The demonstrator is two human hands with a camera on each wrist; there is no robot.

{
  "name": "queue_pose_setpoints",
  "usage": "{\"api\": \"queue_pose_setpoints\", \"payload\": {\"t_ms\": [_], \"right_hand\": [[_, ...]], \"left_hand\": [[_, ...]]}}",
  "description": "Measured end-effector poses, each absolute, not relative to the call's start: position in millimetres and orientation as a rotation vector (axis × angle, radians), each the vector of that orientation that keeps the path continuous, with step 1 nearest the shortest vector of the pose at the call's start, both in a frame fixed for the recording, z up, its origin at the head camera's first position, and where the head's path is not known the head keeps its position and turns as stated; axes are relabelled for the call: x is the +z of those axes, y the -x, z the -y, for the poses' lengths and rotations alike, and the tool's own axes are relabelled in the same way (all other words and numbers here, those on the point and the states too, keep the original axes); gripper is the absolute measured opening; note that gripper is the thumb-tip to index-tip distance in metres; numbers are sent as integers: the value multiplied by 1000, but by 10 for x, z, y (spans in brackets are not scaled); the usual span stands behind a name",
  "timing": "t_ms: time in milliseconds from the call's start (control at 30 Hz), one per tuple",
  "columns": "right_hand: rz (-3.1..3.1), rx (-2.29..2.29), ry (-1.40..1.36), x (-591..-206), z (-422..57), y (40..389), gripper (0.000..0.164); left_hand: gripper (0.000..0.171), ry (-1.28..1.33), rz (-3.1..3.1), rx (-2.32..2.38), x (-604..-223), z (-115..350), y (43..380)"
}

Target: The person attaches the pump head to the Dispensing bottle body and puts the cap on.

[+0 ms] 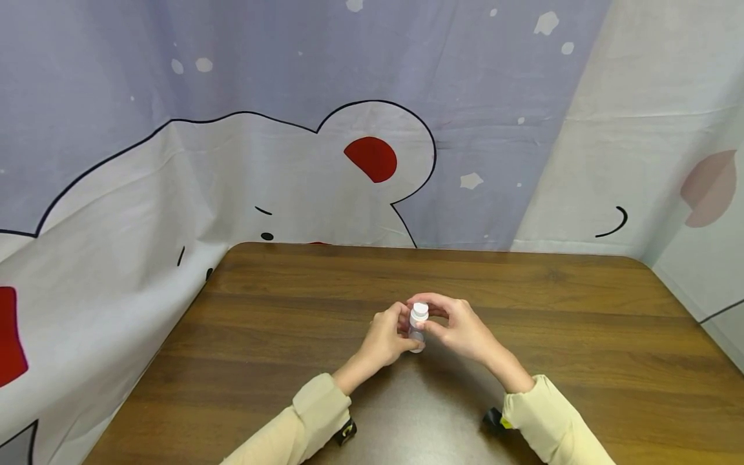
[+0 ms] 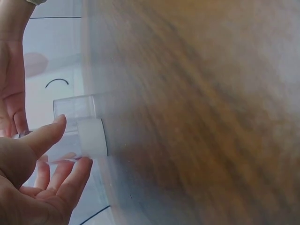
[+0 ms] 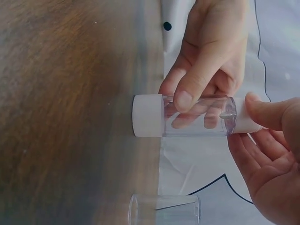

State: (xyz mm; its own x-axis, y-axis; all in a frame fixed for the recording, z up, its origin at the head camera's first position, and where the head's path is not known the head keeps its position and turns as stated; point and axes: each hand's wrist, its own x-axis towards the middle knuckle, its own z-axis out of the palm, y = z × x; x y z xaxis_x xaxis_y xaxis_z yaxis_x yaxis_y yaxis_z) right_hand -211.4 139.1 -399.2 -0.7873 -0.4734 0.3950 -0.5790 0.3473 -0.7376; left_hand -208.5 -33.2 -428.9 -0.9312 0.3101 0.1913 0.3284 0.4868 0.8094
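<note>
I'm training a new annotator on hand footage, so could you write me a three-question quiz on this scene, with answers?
1. Multiple choice: In the head view, how is the bottle placed?
A) Lying flat
B) Upright
C) Inside a tray
2. True or false: The left hand is well away from the bottle.
3. Short answer: Which part of the bottle does the right hand hold?

Key:
1. B, upright.
2. False: it holds the clear body, as the right wrist view shows.
3. The white top.
</note>
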Motion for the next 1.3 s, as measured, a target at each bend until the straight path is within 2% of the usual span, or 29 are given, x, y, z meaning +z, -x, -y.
{"api": "queue_pose_setpoints", "payload": {"t_ms": [1300], "right_hand": [[2401,1431,-746,-4083,-1296,2070,33]], "left_hand": [[44,655,2634,-1341,-4309,314,2103]]}}
